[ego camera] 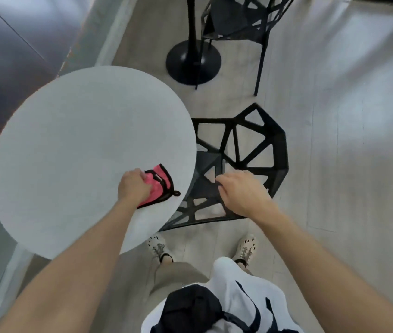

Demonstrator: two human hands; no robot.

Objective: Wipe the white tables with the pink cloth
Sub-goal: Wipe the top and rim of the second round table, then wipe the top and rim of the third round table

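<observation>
Pink cloth with black piping (pixel 158 185): bunched under my left hand (pixel 134 187), fingers curled and pressed down on it, near the right edge of the round white tabletop (pixel 70 145), placed to sweep the rim, I judge. My right hand (pixel 241 191): fingers loosely spread, holding nothing, hovering over the black geometric-frame chair (pixel 243 150) tucked beside the table (perhaps to steady or shift it). Second black chair (pixel 236 18) and black pedestal base (pixel 193 62): farther off, untouched

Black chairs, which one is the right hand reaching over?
The nearer black chair, tucked against the white table, sits under the right hand. The other black chair stands farther off, beside a black pedestal base.
</observation>
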